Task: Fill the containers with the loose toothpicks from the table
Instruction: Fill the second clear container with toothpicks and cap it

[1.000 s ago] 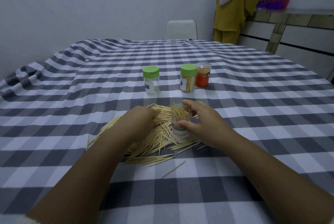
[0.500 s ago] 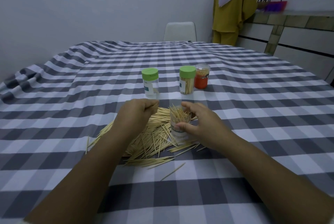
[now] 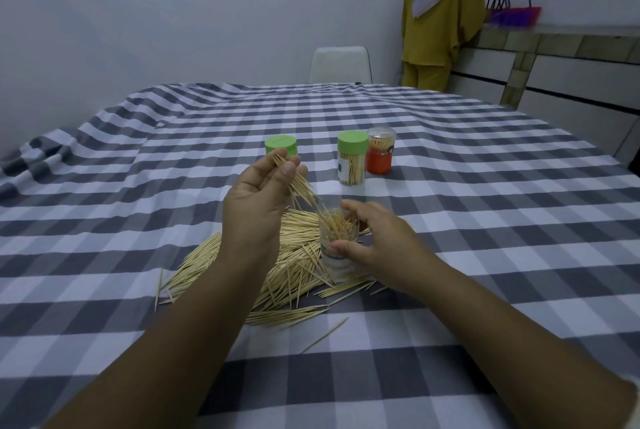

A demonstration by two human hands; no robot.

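Observation:
A pile of loose toothpicks (image 3: pixel 277 269) lies on the checked tablecloth (image 3: pixel 485 220) in front of me. My left hand (image 3: pixel 259 193) is raised above the pile and pinches a bundle of toothpicks (image 3: pixel 298 186) that slants down toward an open clear container (image 3: pixel 337 248). The container stands upright at the pile's right edge and holds several toothpicks. My right hand (image 3: pixel 377 238) grips its side. Behind stand two green-lidded containers (image 3: pixel 281 146) (image 3: pixel 352 161) and a clear-lidded orange one (image 3: pixel 380 154).
A white chair (image 3: pixel 340 63) stands at the table's far side. A person in yellow clothing (image 3: pixel 440 23) stands at the back right beside a tiled counter (image 3: pixel 554 44) with a purple tray (image 3: pixel 516 14). A single toothpick (image 3: pixel 325 335) lies apart, nearer to me.
My left hand has lifted off the pile with a bundle of toothpicks and tilted it toward the open container. My right hand has stayed on the container.

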